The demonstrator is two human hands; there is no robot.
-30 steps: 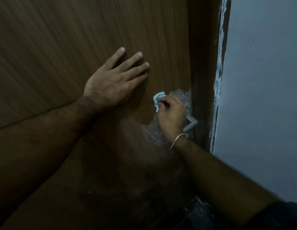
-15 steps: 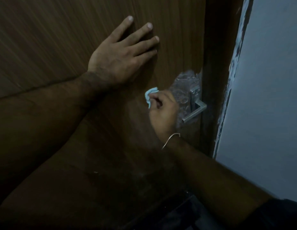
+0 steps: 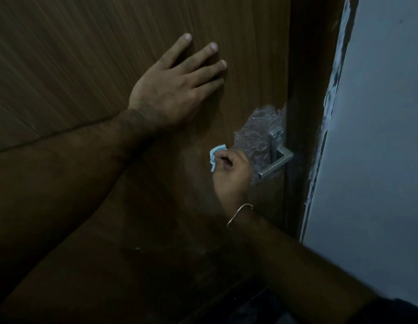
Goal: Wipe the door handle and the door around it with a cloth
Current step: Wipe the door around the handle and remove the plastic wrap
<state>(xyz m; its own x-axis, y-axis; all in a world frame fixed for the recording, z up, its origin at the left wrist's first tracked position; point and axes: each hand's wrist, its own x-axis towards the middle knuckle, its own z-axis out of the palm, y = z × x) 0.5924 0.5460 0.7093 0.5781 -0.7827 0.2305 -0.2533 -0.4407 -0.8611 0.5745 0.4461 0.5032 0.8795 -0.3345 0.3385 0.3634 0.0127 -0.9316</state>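
A dark brown wooden door [image 3: 86, 66] fills most of the view. Its silver lever handle [image 3: 276, 162] sits at the right edge, with crinkled clear plastic wrap [image 3: 259, 132] around its plate. My right hand [image 3: 231, 174] grips a small light blue cloth [image 3: 215, 155] and holds it against the door just left of the handle. My left hand [image 3: 175, 90] lies flat on the door above and to the left, fingers straight and spread.
The dark door frame [image 3: 303, 113] runs down beside the handle. Beyond it stands a pale grey wall [image 3: 378, 136] with chipped paint along its edge. A thin metal bangle [image 3: 238, 213] circles my right wrist.
My right hand with the cloth has slid left off the handle plate onto the bare door, uncovering the lever. My left hand has stayed flat on the door.
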